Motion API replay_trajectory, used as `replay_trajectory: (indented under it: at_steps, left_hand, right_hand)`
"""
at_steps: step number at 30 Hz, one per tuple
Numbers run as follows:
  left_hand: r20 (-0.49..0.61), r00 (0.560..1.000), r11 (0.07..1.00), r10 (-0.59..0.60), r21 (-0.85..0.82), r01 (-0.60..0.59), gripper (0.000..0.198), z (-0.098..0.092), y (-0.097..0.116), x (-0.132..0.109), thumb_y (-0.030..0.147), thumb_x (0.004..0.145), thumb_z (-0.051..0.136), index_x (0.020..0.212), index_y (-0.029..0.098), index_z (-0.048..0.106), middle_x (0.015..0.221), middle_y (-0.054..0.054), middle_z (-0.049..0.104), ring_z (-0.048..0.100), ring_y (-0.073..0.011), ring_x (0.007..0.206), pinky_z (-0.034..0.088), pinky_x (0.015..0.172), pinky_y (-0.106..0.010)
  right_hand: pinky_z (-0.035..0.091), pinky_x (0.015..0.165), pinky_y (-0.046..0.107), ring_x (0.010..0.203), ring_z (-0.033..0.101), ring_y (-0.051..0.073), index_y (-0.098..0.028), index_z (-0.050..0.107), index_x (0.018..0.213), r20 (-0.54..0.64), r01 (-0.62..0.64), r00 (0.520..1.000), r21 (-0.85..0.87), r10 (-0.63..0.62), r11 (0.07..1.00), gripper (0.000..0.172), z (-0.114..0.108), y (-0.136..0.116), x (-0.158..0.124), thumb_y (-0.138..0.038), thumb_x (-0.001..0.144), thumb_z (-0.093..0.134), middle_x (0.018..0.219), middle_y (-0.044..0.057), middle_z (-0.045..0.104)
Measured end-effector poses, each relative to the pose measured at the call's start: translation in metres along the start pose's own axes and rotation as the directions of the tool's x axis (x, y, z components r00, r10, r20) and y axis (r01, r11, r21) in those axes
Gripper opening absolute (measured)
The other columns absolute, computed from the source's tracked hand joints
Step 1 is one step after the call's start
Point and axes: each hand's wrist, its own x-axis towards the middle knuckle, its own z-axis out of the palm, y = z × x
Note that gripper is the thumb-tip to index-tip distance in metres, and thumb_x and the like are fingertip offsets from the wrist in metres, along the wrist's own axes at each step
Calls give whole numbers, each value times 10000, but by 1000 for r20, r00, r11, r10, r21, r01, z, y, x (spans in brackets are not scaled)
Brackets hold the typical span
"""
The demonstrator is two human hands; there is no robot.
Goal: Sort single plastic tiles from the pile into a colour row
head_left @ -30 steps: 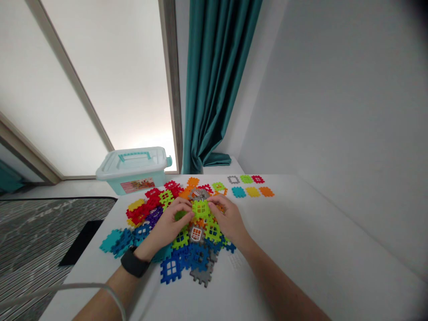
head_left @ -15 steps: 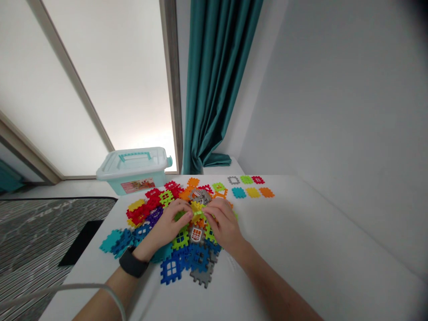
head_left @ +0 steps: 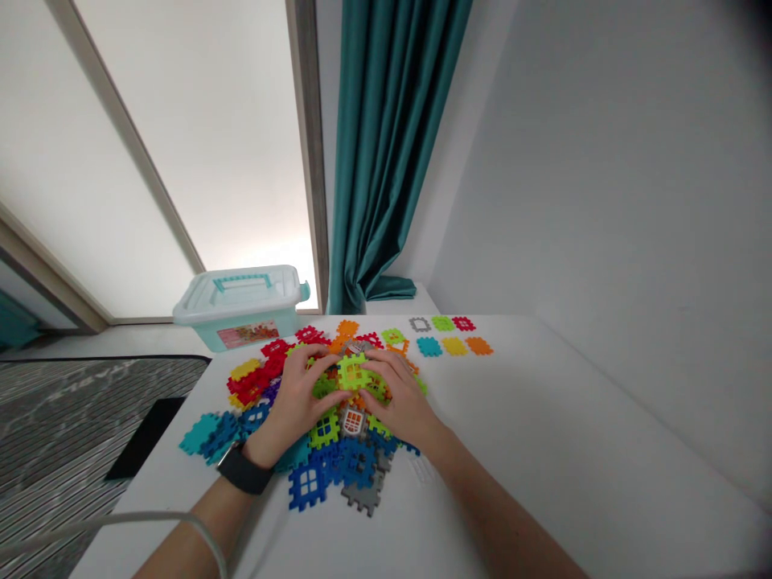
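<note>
Between both hands, above the pile, is a lime-green interlocking window tile (head_left: 353, 372) with toothed edges, its face turned toward me. My left hand (head_left: 301, 396) grips its left side with thumb below and fingers above. On the opposite edge, my right hand (head_left: 403, 398) holds it in the same way. Whether a yellow tile sits behind it is hidden. Beneath the hands lie a grey tile with a white window grid (head_left: 353, 421), a lime-green window tile (head_left: 326, 429) and blue window tiles (head_left: 308, 483).
Two short rows of loose tiles lie at the back right, among them a yellow tile (head_left: 454, 346). A lidded storage box (head_left: 244, 310) stands at the back left. Red tiles (head_left: 256, 384) and teal tiles (head_left: 199, 434) spread leftward. A pale cable (head_left: 150, 516) crosses the lower left.
The held lime-green piece has turned from edge-on to face me. Both hands have spread and shifted their grip onto its two sides; yellow no longer shows between them.
</note>
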Motion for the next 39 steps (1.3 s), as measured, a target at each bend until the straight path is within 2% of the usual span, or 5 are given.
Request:
replay_trajectory:
  at_steps: [15,22,30,36,39]
  left_hand:
    - [15,1000,998,-20,59,19,443,1,11,0,385,935,642,1349,247,566,1247,-114,585,552,-299,1172,450,1016,-480]
    - [183,982,994,51,85,-67,262,6,22,14,288,964,548,1200,215,637,1176,-105,651,584,-295,1124,463,969,-486]
    - [502,836,965,220,12,-261,270,32,55,56,294,982,548,1225,247,657,1189,-58,684,605,-256,1133,432,1042,-458]
    - [592,734,930,333,-78,-359,262,70,79,82,315,983,554,1215,254,659,1239,-57,678,600,-240,1192,390,1095,-438]
    - [617,716,926,326,-57,-372,327,87,88,87,371,955,602,1265,274,641,1358,-66,628,542,-270,1292,343,1147,-474]
  right_hand:
    - [461,1091,528,1227,581,265,-267,624,1253,-8,-37,999,-63,36,997,307,-4,17,-1,-230,949,603,1262,86,681]
    - [449,1075,525,1208,593,270,-260,660,1188,-64,-117,992,-105,111,988,240,-24,55,-12,-299,960,597,1246,86,703]
    - [449,1069,512,1173,617,281,-251,668,1147,-151,-218,969,-157,195,963,225,-60,105,-29,-343,954,596,1220,96,716]
    - [459,1057,504,1157,627,289,-234,659,1170,-178,-285,952,-215,250,934,261,-78,136,-40,-341,945,584,1196,101,724]
    - [460,1060,488,1155,625,283,-225,661,1162,-181,-318,943,-255,278,913,261,-87,152,-43,-322,930,593,1200,107,725]
